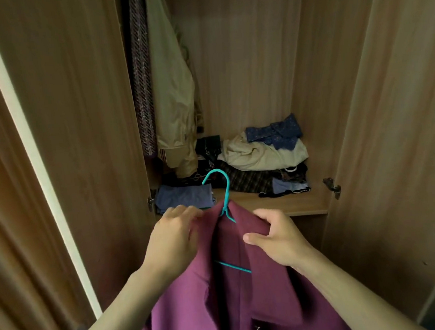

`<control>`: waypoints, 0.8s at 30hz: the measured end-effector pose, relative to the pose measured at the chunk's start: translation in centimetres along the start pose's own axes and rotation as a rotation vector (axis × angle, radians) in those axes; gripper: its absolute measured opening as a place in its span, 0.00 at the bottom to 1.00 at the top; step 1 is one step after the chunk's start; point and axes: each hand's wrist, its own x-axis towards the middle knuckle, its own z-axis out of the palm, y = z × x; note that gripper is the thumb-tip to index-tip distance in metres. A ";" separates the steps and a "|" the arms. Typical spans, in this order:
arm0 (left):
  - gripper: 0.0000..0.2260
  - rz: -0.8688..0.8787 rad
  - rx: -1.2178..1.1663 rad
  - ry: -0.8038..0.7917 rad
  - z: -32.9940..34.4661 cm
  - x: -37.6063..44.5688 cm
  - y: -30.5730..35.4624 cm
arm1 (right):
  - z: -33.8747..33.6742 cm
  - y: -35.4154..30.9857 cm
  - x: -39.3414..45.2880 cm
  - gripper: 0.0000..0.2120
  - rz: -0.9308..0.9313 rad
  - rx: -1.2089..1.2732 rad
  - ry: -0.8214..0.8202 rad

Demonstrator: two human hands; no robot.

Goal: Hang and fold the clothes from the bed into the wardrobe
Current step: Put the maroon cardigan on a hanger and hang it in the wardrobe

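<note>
A maroon jacket [229,302] hangs on a teal hanger [225,190] in front of the open wardrobe [249,58]. My left hand [174,236] grips the jacket's left shoulder near the collar. My right hand [274,236] pinches the right collar and shoulder. The hanger's hook sticks up between my hands, and its lower bar shows inside the jacket's open front. The wardrobe rail is out of view.
A beige garment [171,90] and a patterned one [142,79] hang at the wardrobe's left. On the shelf [292,203] lie a pile of cream, blue and dark clothes [265,153] and a folded blue item [185,196]. Both doors [77,110] stand open.
</note>
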 end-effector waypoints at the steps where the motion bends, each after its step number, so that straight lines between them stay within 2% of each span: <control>1: 0.17 0.040 0.056 -0.042 0.2 0.2 -0.5 | -0.3 -0.1 -0.1 0.05 -0.056 -0.028 0.020; 3: 0.20 0.087 0.096 -0.084 0.5 0.7 -1.0 | -0.7 -0.2 -0.2 0.05 -0.154 -0.073 0.056; 8: 0.17 0.195 0.007 -0.106 0.7 1.6 -1.3 | -1.4 -0.1 -0.8 0.09 -0.280 -0.133 0.121; 10: 0.14 0.251 -0.027 -0.045 1.1 1.4 -0.9 | -1.9 0.1 -0.9 0.12 -0.338 -0.169 0.155; 14: 0.14 0.329 -0.047 0.203 2.3 2.0 0.7 | -3.4 0.5 -0.6 0.17 -0.475 -0.335 0.316; 17: 0.14 0.386 -0.078 0.326 2.9 3.9 1.6 | -5.2 0.9 -0.7 0.20 -0.517 -0.425 0.411; 21: 0.14 0.403 -0.078 0.386 3.4 6.7 2.2 | -8.1 2.4 -0.9 0.22 -0.567 -0.557 0.490; 24: 0.13 0.436 -0.038 0.382 4.1 8.7 3.6 | -9.9 3.4 0.6 0.24 -0.538 -0.651 0.539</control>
